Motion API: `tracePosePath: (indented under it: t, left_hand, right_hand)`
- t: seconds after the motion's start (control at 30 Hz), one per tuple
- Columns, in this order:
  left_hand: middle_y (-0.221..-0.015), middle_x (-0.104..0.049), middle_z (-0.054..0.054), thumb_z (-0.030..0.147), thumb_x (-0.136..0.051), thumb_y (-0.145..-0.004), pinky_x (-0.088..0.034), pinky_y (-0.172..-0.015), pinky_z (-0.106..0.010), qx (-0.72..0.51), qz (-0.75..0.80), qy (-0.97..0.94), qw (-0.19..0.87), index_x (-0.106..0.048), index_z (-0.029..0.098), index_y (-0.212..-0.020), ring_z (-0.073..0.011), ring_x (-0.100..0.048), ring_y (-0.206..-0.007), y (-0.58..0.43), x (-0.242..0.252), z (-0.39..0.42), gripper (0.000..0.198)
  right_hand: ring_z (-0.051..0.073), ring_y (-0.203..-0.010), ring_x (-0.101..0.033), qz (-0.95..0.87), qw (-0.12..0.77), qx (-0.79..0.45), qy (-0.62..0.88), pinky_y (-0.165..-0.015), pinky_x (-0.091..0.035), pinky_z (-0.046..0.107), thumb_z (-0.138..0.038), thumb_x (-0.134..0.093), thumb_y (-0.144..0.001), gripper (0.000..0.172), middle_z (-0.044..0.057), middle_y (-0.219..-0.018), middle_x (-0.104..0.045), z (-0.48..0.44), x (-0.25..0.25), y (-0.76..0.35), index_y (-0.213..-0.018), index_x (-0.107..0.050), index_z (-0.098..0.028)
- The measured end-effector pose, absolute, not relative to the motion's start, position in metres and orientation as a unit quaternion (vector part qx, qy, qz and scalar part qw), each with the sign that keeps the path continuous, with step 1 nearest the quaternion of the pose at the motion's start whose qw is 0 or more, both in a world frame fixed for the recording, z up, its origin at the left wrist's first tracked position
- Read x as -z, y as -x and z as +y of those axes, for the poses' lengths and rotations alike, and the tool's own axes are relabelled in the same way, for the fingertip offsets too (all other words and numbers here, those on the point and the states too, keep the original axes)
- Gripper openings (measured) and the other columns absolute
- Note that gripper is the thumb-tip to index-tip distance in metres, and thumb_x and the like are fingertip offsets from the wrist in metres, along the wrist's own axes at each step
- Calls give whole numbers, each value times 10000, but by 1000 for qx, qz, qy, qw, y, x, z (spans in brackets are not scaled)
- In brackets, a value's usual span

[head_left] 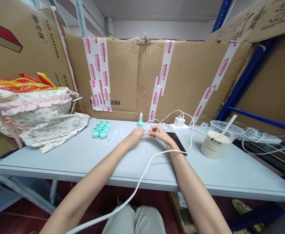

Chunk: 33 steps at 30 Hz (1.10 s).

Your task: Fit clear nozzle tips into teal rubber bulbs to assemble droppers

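My left hand [134, 137] and my right hand [159, 132] meet near the middle of the table. Between their fingertips is a small clear plastic piece [145, 133], pinched from both sides; its exact shape is mostly covered by the fingers. Just behind them, a teal squeeze bulb with a clear nozzle [140, 120] stands upright. Left of my hands, several teal bulbs [102, 133] without nozzles sit in a cluster. Beside these stand clear plastic parts [109, 136], and a short row of small clear parts [121, 132] lies closer to my left hand.
A dark phone [177, 143] lies partly under my right wrist. A white cable [142, 177] crosses the table and my right forearm. A white charger [179, 121], a drink cup [214, 144] and a floral bag [37, 120] are around. Cardboard [125, 74] stands behind.
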State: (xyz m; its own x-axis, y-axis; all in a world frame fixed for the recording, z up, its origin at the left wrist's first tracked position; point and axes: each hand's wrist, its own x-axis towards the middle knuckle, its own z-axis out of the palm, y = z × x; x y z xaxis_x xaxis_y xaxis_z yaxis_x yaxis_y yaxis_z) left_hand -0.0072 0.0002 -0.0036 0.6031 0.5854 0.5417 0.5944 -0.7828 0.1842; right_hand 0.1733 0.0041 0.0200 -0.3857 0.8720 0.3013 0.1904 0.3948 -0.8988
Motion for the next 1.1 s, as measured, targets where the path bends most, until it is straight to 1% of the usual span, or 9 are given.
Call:
tracePosePath:
  t: [0.2, 0.3, 0.4, 0.53, 0.7, 0.77, 0.87, 0.97, 1.1]
  left_hand:
    - [-888, -530, -59, 279, -326, -894, -393, -817, -330, 286, -329, 900, -12, -499, 169, -908, -193, -484, -899, 7, 2, -4, 205]
    - [-910, -548, -69, 263, -343, -886, -393, -824, -327, 345, -342, 873, -43, -508, 165, -916, -195, -497, -908, 6, -1, -1, 194]
    - [-936, -568, -74, 253, -355, -882, -400, -816, -303, 433, -359, 824, -76, -516, 165, -940, -185, -520, -900, 4, -7, 1, 193]
    - [-937, -587, -71, 261, -372, -879, -406, -804, -288, 469, -362, 799, -102, -525, 161, -955, -180, -537, -896, 3, -12, 3, 199]
    - [-991, -584, -85, 251, -381, -877, -393, -849, -302, 462, -351, 809, -97, -526, 155, -978, -187, -525, -959, 1, -10, 3, 200]
    - [-991, -578, -87, 250, -378, -878, -393, -854, -307, 456, -354, 812, -90, -524, 156, -979, -189, -520, -965, 1, -9, 3, 201]
    - [-958, -567, -84, 249, -367, -882, -397, -843, -309, 440, -356, 821, -75, -522, 153, -963, -192, -516, -947, 3, -6, 4, 200]
    - [-913, -550, -77, 256, -352, -888, -405, -811, -306, 418, -353, 836, -51, -521, 153, -936, -189, -513, -905, 7, -3, 5, 204]
    - [-889, -529, -73, 245, -310, -900, -407, -799, -325, 382, -334, 862, -4, -503, 150, -931, -188, -497, -876, 12, 0, 6, 217]
  right_hand:
    - [57, -373, -415, -730, 405, -407, 370, -381, -318, 189, -444, -723, -549, 357, -8, -450, -548, 4, -18, -174, -531, -533, -142]
    - [69, -398, -454, -709, 452, -399, 367, -408, -368, 203, -442, -720, -559, 345, 9, -493, -579, 2, -23, -167, -564, -557, -138]
    - [114, -496, -552, -671, 526, -378, 361, -490, -458, 243, -438, -711, -575, 335, 35, -589, -627, -3, -30, -159, -692, -621, -137]
    - [163, -604, -605, -687, 548, -300, 371, -533, -501, 281, -426, -683, -623, 372, 56, -696, -658, -6, -34, -155, -873, -671, -151]
    - [162, -613, -584, -753, 507, -171, 384, -535, -482, 281, -438, -567, -745, 306, 58, -767, -656, -4, -30, -160, -898, -691, -205]
    - [153, -595, -569, -785, 473, -128, 378, -554, -462, 275, -411, -511, -797, 289, 55, -753, -646, -5, -30, -161, -915, -686, -213]
    - [145, -568, -548, -819, 430, -76, 373, -596, -428, 270, -339, -436, -853, 288, 51, -681, -623, -8, -32, -160, -852, -685, -193]
    - [143, -565, -537, -838, 396, -49, 371, -627, -403, 259, -249, -401, -867, 295, 40, -596, -591, -12, -34, -158, -767, -669, -174]
    - [123, -531, -523, -857, 364, -46, 363, -604, -391, 231, -158, -407, -847, 270, 26, -557, -573, -16, -36, -157, -713, -641, -150]
